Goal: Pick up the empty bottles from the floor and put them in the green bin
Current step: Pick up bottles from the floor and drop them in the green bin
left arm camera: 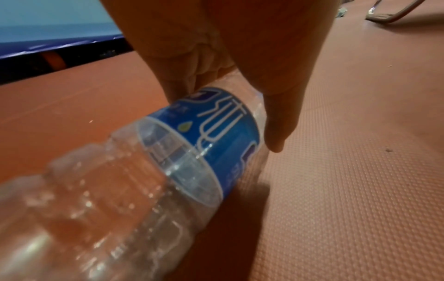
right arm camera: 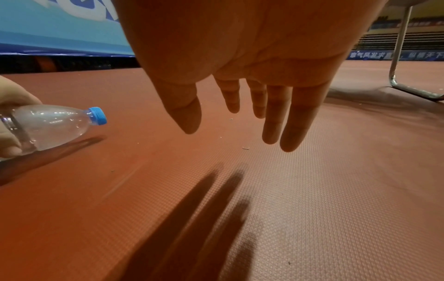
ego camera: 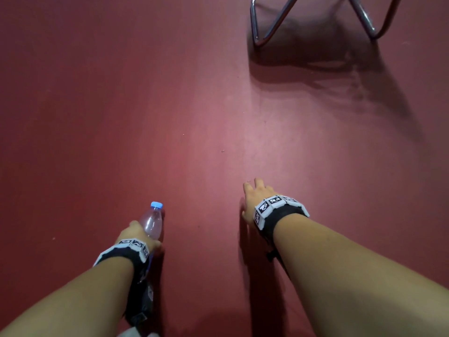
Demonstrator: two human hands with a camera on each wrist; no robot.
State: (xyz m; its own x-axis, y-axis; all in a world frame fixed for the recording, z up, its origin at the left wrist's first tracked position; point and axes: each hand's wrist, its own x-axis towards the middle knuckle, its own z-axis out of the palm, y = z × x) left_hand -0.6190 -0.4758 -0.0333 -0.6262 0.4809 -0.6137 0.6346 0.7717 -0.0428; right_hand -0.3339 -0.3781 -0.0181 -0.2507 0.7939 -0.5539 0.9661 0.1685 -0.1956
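Note:
A clear empty plastic bottle [ego camera: 153, 222] with a blue cap and blue label is held just above the red floor by my left hand [ego camera: 136, 235], whose fingers curl round its middle. The left wrist view shows the bottle [left arm camera: 168, 171] close up, thumb and fingers wrapped at the label. In the right wrist view the bottle [right arm camera: 55, 126] appears at the left, cap pointing right. My right hand [ego camera: 252, 200] hovers over the floor with straight, spread fingers [right arm camera: 271, 123] and holds nothing. No green bin is in view.
Chrome legs of a chair [ego camera: 269, 25] stand at the upper right, its shadow on the floor; one leg [right arm camera: 398, 57] shows in the right wrist view. A blue barrier board [right arm camera: 60, 34] runs along the far left. Red textured floor [ego camera: 194, 117] lies ahead.

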